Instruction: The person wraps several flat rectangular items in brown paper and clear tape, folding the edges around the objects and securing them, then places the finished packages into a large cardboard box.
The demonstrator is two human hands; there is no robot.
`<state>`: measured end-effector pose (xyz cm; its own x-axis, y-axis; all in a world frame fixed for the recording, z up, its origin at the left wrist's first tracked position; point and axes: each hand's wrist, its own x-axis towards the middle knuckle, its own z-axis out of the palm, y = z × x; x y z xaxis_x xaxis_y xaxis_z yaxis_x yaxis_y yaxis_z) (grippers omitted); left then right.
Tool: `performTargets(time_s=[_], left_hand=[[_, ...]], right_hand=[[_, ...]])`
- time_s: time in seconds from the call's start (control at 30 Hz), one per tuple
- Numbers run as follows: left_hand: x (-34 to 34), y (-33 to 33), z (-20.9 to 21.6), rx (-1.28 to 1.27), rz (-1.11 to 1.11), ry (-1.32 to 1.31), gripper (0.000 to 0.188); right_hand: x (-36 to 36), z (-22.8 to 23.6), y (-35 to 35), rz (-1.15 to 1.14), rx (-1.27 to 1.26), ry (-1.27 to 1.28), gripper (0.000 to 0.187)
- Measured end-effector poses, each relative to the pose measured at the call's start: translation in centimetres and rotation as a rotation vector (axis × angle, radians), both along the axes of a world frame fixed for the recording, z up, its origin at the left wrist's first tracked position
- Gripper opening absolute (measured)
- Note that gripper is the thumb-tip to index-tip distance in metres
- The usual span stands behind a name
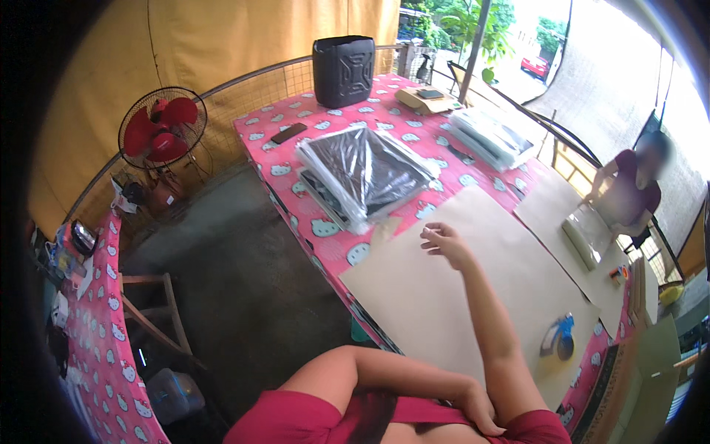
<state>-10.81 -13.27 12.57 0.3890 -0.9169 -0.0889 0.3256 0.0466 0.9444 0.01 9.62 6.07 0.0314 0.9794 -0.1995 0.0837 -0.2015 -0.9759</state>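
My right hand [446, 246] reaches out over a large sheet of brown paper [510, 303] on the table, its fingers loosely bent and apart with nothing between them. Just beyond it lies a stack of dark flat goods in clear plastic [370, 174]. My left hand [479, 408] is drawn across my body beside my right upper arm, fingers pointing down and holding nothing I can see. A blue tape dispenser [565, 339] rests on the paper's right part.
A co-worker [636, 185] handles a plastic-wrapped brown package [588, 231] at right. On the pink patterned table [325, 228] are a black jerrycan [343, 72], a phone [289, 133] and another plastic-wrapped stack [492, 138]. A red fan [163, 129] stands left. Cardboard [643, 377] leans at lower right.
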Motion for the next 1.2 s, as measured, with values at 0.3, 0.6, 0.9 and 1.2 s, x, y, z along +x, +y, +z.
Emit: performTargets(time_s=[0.3, 0.6, 0.9, 1.2], left_hand=[[-10.5, 15.1, -4.4, -0.303, 0.646, -0.14, 0.07], [-23.1, 33.6, -14.4, 0.403, 2.928, 0.266, 0.05], [-27.1, 37.6, -15.2, 0.143, 2.305, 0.445, 0.036], [-19.3, 45.7, -12.7, 0.152, 2.336, 0.601, 0.098]], right_hand=[[-4.3, -9.3, 17.2, -0.48, -0.207, 0.723, 0.046], [-9.5, -8.2, 13.4, -0.37, -0.03, 0.67, 0.047], [-6.9, 0.0, 1.4, 0.835, -0.471, -0.107, 0.037], [4.3, -11.0, 17.4, -0.355, -0.01, 0.152, 0.071]])
